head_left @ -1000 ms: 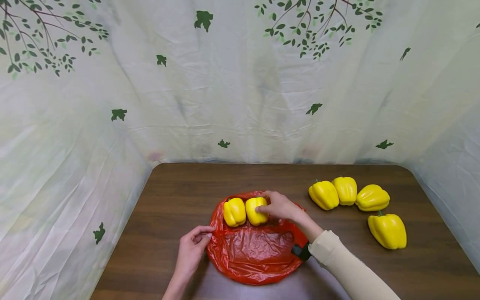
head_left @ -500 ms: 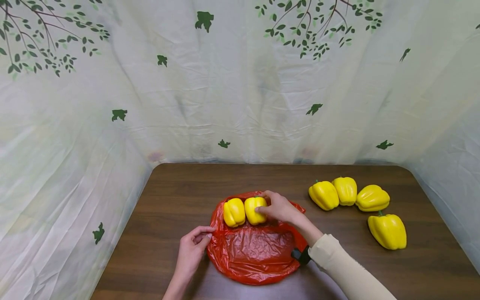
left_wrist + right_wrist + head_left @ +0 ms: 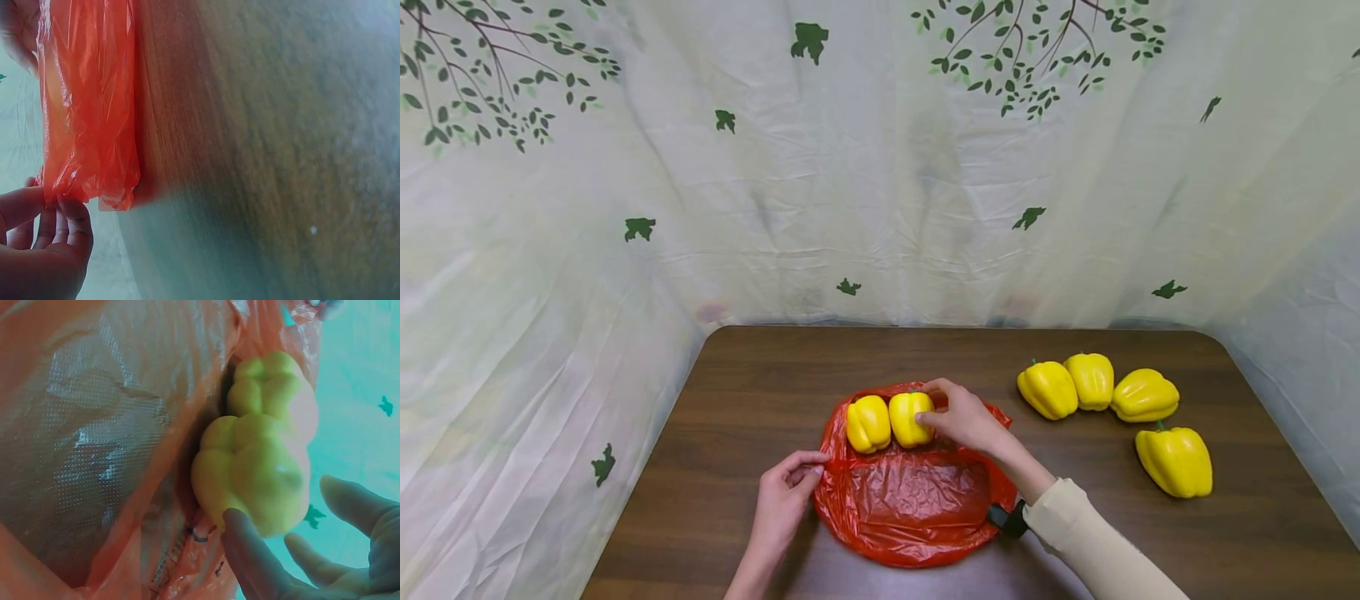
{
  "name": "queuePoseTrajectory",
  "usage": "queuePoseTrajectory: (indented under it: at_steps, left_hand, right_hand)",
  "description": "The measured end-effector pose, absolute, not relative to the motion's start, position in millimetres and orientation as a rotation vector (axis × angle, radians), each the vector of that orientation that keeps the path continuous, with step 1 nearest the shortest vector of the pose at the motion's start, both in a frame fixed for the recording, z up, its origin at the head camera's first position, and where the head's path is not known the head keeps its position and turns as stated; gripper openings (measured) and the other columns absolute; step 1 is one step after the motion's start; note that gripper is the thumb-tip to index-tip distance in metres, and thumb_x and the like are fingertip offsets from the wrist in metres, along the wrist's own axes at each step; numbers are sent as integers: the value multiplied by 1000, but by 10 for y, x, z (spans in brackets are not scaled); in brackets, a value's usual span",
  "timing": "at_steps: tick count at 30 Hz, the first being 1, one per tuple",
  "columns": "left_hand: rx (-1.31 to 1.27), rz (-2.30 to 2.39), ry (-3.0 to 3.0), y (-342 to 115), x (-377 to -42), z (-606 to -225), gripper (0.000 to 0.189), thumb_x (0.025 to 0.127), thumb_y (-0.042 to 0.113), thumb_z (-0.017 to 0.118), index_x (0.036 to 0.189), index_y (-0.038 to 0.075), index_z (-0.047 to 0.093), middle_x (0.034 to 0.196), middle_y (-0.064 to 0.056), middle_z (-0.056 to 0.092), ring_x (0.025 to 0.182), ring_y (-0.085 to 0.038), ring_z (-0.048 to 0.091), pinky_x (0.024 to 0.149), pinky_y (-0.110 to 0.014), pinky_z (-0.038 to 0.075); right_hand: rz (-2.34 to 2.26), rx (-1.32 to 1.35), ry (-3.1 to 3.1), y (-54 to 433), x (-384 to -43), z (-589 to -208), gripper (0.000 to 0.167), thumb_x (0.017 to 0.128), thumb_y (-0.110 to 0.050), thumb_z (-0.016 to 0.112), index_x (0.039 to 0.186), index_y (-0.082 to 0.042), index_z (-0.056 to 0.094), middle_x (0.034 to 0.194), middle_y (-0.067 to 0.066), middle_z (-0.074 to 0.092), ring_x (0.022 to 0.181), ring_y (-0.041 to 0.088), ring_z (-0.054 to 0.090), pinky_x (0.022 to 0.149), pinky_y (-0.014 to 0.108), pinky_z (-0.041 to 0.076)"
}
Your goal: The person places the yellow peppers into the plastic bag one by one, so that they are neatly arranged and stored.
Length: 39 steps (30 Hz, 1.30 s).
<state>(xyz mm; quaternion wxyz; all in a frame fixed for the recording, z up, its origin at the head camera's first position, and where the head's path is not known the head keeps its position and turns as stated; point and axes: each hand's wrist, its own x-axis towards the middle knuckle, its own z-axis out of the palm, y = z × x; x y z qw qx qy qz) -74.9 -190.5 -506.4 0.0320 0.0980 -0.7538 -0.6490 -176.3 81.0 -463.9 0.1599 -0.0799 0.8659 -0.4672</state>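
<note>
A red plastic bag [image 3: 917,500] lies spread on the table with its mouth facing up. Two yellow bell peppers sit side by side at its far side: the left pepper [image 3: 867,425] and the right pepper [image 3: 912,420]. My left hand [image 3: 784,497] pinches the bag's left rim between thumb and fingers, also visible in the left wrist view on the bag [image 3: 94,94]. My right hand [image 3: 967,418] is beside the right pepper. In the right wrist view its thumb [image 3: 250,550] is against or very near the pepper [image 3: 269,481], while the other fingers are spread apart from it.
Several more yellow bell peppers lie at the table's right: three in a row near the back, such as the left one [image 3: 1047,390], and one nearer [image 3: 1175,462]. Patterned fabric [image 3: 880,167] hangs behind the brown wooden table [image 3: 760,375].
The right pepper shifted slightly left against its neighbour. My right hand followed it, then its fingers drew back a little and loosened. The left hand stayed on the rim.
</note>
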Motion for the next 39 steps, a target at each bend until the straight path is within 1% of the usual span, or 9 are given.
queuePoseTrajectory:
  at_steps: [3, 6, 13, 17, 21, 26, 33, 39]
  left_hand:
    - [312, -1994, -2325, -1901, -769, -5060, 15, 91, -8, 61, 100, -3, 72, 91, -18, 66, 64, -15, 54, 48, -21, 39]
    - [322, -1990, -2326, -1897, -789, -5053, 16, 90, -9, 61, 100, -3, 72, 91, -18, 66, 65, -15, 55, 48, -21, 39]
    - [327, -1993, -2322, -1892, -813, -5048, 16, 90, -9, 62, 100, -3, 72, 92, -18, 66, 68, -16, 57, 50, -22, 42]
    - [332, -2002, -2330, -1895, -815, -5047, 16, 90, -7, 62, 102, -3, 72, 95, -16, 67, 70, -16, 58, 52, -24, 45]
    - [334, -2009, -2341, -1898, -834, -5055, 17, 91, -6, 62, 105, -3, 71, 97, -15, 67, 71, -16, 58, 52, -25, 45]
    - [351, -2010, -2340, -1887, -852, -5035, 17, 91, -5, 62, 105, -2, 72, 97, -16, 67, 71, -17, 58, 52, -25, 45]
    - [383, -2012, -2344, -1873, -867, -5024, 17, 91, -4, 63, 105, -1, 72, 97, -15, 67, 73, -17, 59, 54, -25, 47]
    - [381, -2024, -2338, -1861, -890, -5009, 17, 91, -5, 63, 105, -2, 72, 98, -16, 67, 73, -16, 59, 55, -25, 47]
  right_hand:
    - [-1402, -215, 2445, 847, -1733, -4607, 50, 90, -19, 72, 134, -5, 54, 130, 15, 57, 104, 28, 63, 80, 40, 55]
    - [-1453, -202, 2420, 894, -1697, -4567, 51, 91, -18, 71, 136, -5, 52, 134, 17, 55, 112, 32, 61, 82, 43, 55]
    - [-1456, -171, 2460, 1071, -1580, -4487, 52, 90, -22, 72, 137, -9, 52, 135, 17, 55, 112, 32, 61, 82, 46, 55]
    - [-1481, -174, 2462, 1195, -1508, -4452, 56, 89, -26, 74, 138, -10, 51, 137, 16, 54, 113, 32, 61, 81, 44, 56]
    - [-1514, -164, 2451, 1311, -1452, -4423, 56, 89, -25, 73, 138, -11, 51, 138, 16, 53, 114, 32, 60, 79, 42, 56]
    - [-1547, -150, 2437, 1429, -1408, -4387, 55, 90, -21, 72, 139, -9, 49, 139, 18, 51, 116, 34, 59, 78, 42, 56]
    - [-1571, -115, 2430, 1578, -1356, -4333, 54, 91, -24, 71, 139, -11, 48, 141, 18, 49, 122, 38, 54, 83, 45, 55]
    - [-1650, -121, 2387, 1720, -1309, -4308, 58, 92, -27, 70, 141, -7, 45, 142, 19, 47, 124, 38, 52, 84, 43, 55]
